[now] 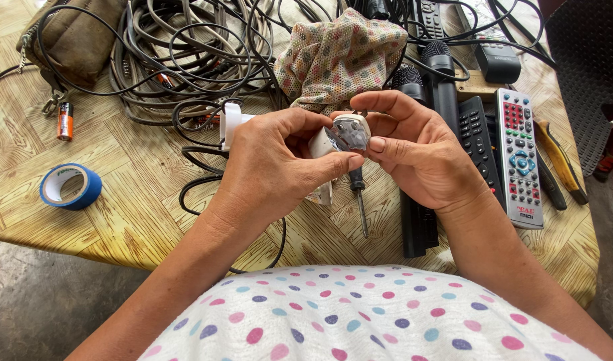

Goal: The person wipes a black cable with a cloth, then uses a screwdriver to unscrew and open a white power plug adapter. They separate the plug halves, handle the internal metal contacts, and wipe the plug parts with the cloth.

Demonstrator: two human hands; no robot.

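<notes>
Now both hands [279, 160] [413, 154] pinching white plug [346, 134] between fingertips, screwdriver [360, 197] hanging blade-down just beneath left thumb.

hands: left [273, 160] and right [413, 150] pinch white plug [343, 134] | screwdriver [360, 197] beneath | table [139, 200]

Plug [346, 134]: white plastic, smooth, semi-gloss. Screwdriver [360, 200]: dark handle, bare metal shaft. Tabletop [139, 200]: glossy covering, yellow wood-parquet print. Rag [340, 57] near far edge: dotted woven cloth, matt. Tape roll [70, 186] near left edge: glossy blue plastic.
</notes>
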